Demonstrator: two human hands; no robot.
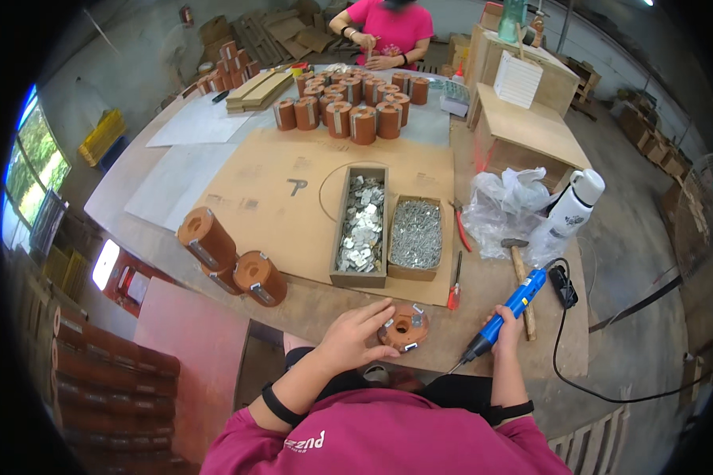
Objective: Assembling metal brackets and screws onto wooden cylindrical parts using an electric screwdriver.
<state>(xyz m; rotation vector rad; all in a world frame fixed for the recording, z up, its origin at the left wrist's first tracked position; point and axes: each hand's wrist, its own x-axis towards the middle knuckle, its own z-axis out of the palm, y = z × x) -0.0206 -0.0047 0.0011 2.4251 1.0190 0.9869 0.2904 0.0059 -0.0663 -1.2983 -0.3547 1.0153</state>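
My left hand [356,334] grips the left side of a reddish-brown cylinder [391,339], thumb and fingers spread around it. The cylinder stands upright near the table's front edge. Its top has a central hole and small metal pieces at the rim. In my right hand [508,331] is a blue electric screwdriver [523,294], its tip pointing down and left, apart from the cylinder. Beyond the cylinder are a long box of flat metal pieces [362,229] and a cardboard box of screws [417,233].
A red-handled screwdriver [455,294], pliers [461,228] and a hammer [521,273] lie on the right, by a white bottle [569,207] and plastic bags [503,202]. Several cylinders [260,279] stand left; more [363,125] stand at the back, near another person [392,36]. A black cord [558,356] trails right.
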